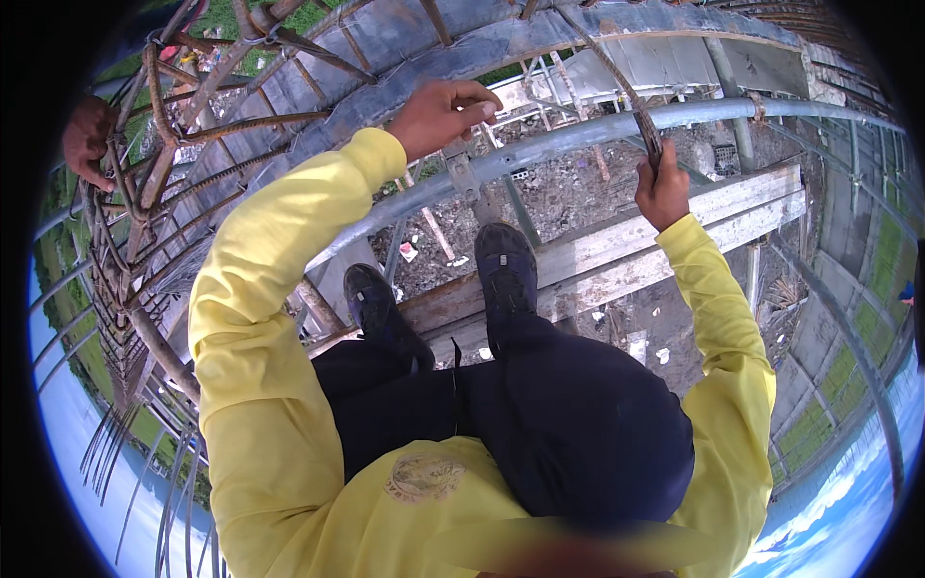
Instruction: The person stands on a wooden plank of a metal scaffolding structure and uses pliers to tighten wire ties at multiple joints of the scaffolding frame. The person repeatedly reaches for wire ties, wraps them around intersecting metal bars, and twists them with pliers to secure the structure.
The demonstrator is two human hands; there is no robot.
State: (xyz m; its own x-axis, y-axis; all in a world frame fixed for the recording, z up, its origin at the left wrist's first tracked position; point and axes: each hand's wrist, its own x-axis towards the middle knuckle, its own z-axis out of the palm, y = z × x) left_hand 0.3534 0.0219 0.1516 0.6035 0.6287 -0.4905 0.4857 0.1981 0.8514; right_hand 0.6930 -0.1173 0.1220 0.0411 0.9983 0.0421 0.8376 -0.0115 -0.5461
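Note:
My left hand (438, 118) is raised near the concrete beam form, just above the steel pipe (568, 140). Its thumb and fingers come together in a pinch; whatever they hold, if anything, is too small to make out. In my right hand (663, 188) is the lower end of a long, thin, dark bundle of wire (631, 101), which slants up and left across the pipe to the form's edge. Both sleeves are yellow.
My shoes (506, 270) rest at a wooden plank (674, 226) high above rubble-strewn ground. Tied rebar (159, 116) juts out on the left, where another person's hand (89, 140) touches it. A grey form panel (540, 39) runs across the top. Scaffold pipes (848, 337) stand right.

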